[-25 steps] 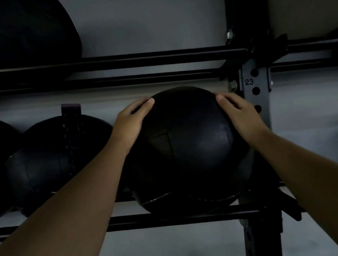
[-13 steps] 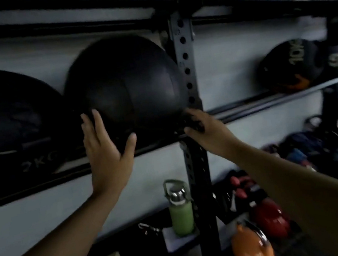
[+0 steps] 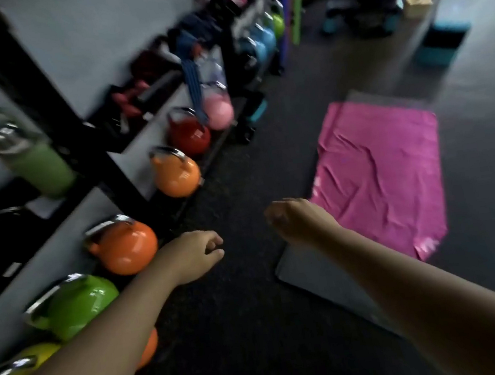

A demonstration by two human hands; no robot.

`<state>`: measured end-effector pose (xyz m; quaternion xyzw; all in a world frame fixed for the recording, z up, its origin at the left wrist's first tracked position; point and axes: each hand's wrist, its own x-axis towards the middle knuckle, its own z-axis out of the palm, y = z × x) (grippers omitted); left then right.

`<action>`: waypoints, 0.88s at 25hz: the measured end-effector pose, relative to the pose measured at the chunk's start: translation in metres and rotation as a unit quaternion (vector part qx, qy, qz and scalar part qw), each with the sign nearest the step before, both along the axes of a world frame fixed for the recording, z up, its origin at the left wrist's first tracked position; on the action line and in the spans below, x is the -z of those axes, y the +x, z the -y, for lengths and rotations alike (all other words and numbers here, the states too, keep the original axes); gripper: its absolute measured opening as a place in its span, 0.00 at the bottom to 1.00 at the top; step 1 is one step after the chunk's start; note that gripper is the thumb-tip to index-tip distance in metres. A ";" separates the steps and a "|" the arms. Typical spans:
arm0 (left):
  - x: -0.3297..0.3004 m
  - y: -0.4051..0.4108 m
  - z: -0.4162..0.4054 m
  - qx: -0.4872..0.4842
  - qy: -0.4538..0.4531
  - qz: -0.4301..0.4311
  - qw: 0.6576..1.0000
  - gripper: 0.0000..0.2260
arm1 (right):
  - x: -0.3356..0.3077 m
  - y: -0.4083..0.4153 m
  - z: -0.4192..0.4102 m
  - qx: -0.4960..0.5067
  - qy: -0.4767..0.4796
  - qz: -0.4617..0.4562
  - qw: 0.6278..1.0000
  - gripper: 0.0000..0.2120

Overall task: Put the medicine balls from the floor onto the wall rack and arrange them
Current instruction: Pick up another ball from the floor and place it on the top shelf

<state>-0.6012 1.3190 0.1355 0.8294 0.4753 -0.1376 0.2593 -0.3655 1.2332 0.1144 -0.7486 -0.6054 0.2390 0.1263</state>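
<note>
No medicine ball shows in the head view at this moment. My left hand [image 3: 197, 254] hangs over the dark floor with its fingers curled loosely and nothing in it. My right hand [image 3: 297, 220] hangs beside it, also loosely curled and holding nothing. A black upright of the wall rack [image 3: 46, 101] runs diagonally at the upper left. The frame is blurred by motion.
Kettlebells line the wall's base at left: green [image 3: 78, 306], orange [image 3: 127, 247], orange [image 3: 174, 173], red [image 3: 189, 135], pink [image 3: 218, 110]. A green bottle [image 3: 36, 163] stands on a low shelf. A pink cloth [image 3: 380, 171] covers a grey mat [image 3: 302, 271]; teal steps [image 3: 442, 42] are farther right.
Both hands have let go of the black medicine ball on the rack and dropped. My view has swung down and right from the rack to the floor.
</note>
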 end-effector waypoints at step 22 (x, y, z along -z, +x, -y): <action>0.378 0.151 0.412 0.176 -0.303 -0.249 0.903 0.13 | 0.363 0.041 0.539 0.387 -0.325 -0.168 0.846 0.12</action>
